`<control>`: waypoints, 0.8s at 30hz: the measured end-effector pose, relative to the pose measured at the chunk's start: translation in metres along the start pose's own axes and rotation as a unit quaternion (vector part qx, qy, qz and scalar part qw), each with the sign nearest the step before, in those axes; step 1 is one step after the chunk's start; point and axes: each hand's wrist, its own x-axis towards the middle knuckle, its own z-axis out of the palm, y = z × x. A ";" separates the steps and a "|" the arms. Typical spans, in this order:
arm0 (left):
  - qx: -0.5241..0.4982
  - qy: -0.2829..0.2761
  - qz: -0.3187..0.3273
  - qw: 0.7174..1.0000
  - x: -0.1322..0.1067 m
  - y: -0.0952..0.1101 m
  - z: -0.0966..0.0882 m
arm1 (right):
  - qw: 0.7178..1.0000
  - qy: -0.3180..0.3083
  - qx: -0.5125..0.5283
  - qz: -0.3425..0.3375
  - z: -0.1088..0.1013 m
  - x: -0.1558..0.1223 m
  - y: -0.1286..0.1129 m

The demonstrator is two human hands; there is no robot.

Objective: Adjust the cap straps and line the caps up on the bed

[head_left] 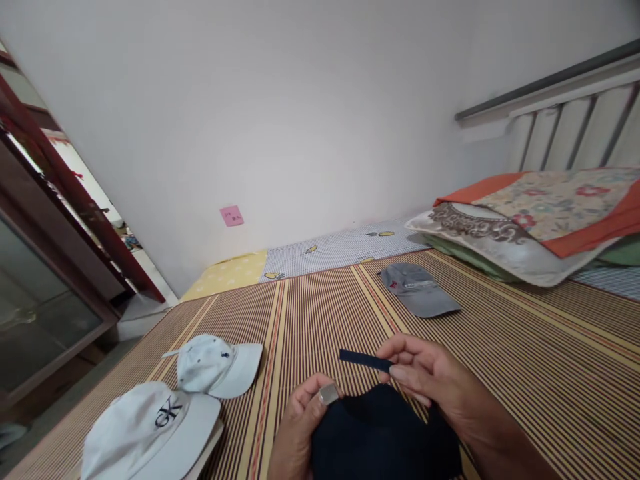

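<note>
A dark navy cap [383, 437] is at the bottom centre, between my two hands, its lower part cut off by the frame edge. My left hand [303, 420] is closed on the cap's left side, thumb and finger pinching a silver metal buckle [329, 394]. Between the thumb and fingers of my right hand [425, 373] is the cap's dark strap [363, 359], its free end pointing left toward the buckle. Strap and buckle are apart.
A striped bamboo mat [320, 313] covers the bed. Two white caps, a smaller one [205, 363] and a larger one [135, 427], lie at left. A grey cap [415, 287] lies beyond my right hand. Pillows [500, 240] are stacked at right, below a radiator [575, 127].
</note>
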 end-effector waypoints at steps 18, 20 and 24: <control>-0.048 0.005 0.016 0.999 -0.004 -0.004 0.003 | 0.995 -0.081 -0.047 0.022 0.003 0.004 0.006; -0.042 0.011 0.017 0.999 -0.004 -0.005 0.002 | 0.995 -0.081 -0.049 0.023 0.003 0.003 0.006; -0.052 0.004 0.006 0.999 -0.004 -0.005 0.002 | 0.993 -0.078 -0.078 0.036 0.000 0.004 0.007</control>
